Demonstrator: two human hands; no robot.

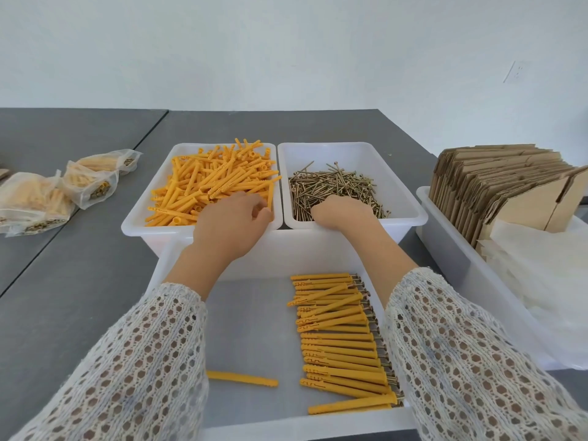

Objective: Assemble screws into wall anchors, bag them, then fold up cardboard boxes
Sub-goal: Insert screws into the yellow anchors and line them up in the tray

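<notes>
Both forearms enter from the bottom corners of the frame and converge toward its centre, each covered to the wrist by a white open-knit sleeve [152,354]. The left hand [230,222] sits just left of centre, back of the hand up, fingers curled downward and bunched toward the thumb. The right hand [342,213] lies just right of centre, knuckles up, its fingers bent down and hidden from view, wrist slightly flexed.

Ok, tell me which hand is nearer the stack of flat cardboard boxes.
Right. The right hand is in the bin of screws, the bin next to the cardboard boxes. The left hand is in the bin of yellow anchors, one bin farther away.
</notes>
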